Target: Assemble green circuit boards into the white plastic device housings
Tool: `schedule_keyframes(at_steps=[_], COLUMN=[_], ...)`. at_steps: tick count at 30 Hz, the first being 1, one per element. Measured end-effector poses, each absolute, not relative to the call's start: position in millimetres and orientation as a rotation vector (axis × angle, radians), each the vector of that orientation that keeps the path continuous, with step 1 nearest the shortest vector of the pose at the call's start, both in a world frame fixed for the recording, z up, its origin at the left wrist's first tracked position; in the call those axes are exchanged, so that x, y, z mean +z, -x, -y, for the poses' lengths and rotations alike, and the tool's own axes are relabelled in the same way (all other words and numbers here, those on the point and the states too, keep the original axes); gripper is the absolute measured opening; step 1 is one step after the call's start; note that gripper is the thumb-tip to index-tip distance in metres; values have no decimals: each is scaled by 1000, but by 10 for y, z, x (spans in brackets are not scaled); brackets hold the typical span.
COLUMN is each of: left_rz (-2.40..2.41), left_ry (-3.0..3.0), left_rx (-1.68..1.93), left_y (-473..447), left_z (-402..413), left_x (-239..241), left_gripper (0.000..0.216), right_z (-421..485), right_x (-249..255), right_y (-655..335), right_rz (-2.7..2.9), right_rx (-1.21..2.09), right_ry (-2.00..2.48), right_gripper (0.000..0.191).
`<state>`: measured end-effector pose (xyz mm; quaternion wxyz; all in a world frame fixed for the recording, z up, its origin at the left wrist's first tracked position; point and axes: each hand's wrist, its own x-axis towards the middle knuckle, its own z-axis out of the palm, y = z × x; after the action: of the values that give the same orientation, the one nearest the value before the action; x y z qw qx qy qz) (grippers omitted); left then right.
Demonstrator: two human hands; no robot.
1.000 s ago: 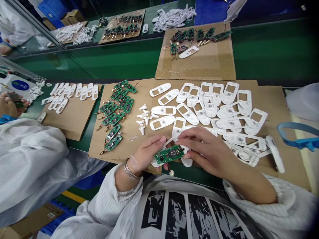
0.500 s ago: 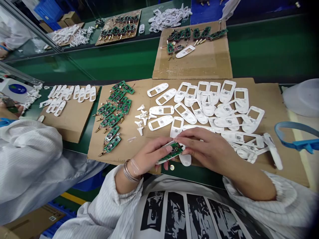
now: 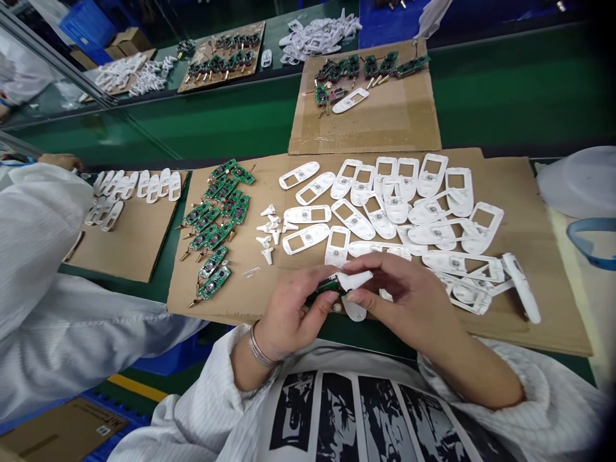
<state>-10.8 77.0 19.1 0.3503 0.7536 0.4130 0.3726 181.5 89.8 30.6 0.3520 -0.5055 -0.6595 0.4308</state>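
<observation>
My left hand [image 3: 291,311] and my right hand [image 3: 402,298] meet at the near edge of a cardboard sheet [image 3: 250,282]. Between their fingers is a green circuit board [image 3: 327,285] tipped on edge against a white plastic shell [image 3: 355,280]. Both hands are closed on this pair. A second white shell [image 3: 353,310] lies just under them. Several empty white shells [image 3: 399,205] are spread over the cardboard beyond my right hand. Several green boards [image 3: 216,218] lie in rows to the left, with small white pieces [image 3: 269,228] beside them.
A co-worker's white sleeve [image 3: 43,256] fills the left side, next to a cardboard sheet with white shells [image 3: 129,192]. A green conveyor [image 3: 505,96] behind carries another cardboard sheet with boards [image 3: 366,70]. A white cap [image 3: 577,183] and a blue strap [image 3: 594,240] lie at the right.
The board and shell were turned from flat, board face up, to on edge between my fingers. The co-worker's arm moved further into view at the left.
</observation>
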Motion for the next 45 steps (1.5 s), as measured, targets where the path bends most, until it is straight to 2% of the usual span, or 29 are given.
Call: schedule_keyframes(at_steps=[4, 8, 13, 18, 22, 26, 31, 36, 38, 42, 45], left_rz=[-1008, -861, -702, -633, -606, -636, -716, -888, -925, -975, -993], left_ry=[-1999, -1977, -1802, -1636, -1686, -1687, -1552, -1092, -791, -479, -446], left_rx=[1043, 1207, 1244, 1378, 1482, 1426, 1335, 1470, 1520, 1569, 1541], left_y=[109, 94, 66, -17, -74, -55, -40, -141, -198, -332, -440], left_z=[-753, -763, -741, -696, -672, -687, -731, -818, -896, -1027, -1041], left_x=[132, 103, 112, 73, 24, 37, 12, 32, 109, 255, 280], left_gripper=[37, 33, 30, 24, 27, 27, 22, 12, 11, 24, 30], right_z=[-818, -784, -765, -724, -665, -680, -813, -965, -992, -970, -944], right_x=[355, 386, 451, 479, 503, 507, 440, 380, 331, 186, 102], right_y=[-1762, -1759, -1758, -1740, -1747, -1785, -1768, -1779, -1783, -1674, -1545], right_rz=[1706, 1789, 1835, 1880, 1875, 1929, 1937, 1931, 1813, 1561, 1429], right_rx=[926, 704, 574, 673, 704, 708, 709, 686, 780, 1303, 1383], right_ry=[1231, 1069, 926, 889, 898, 905, 953, 1152, 1328, 1377, 1330], right_gripper=[16, 13, 15, 14, 15, 17, 10, 15, 19, 27, 25])
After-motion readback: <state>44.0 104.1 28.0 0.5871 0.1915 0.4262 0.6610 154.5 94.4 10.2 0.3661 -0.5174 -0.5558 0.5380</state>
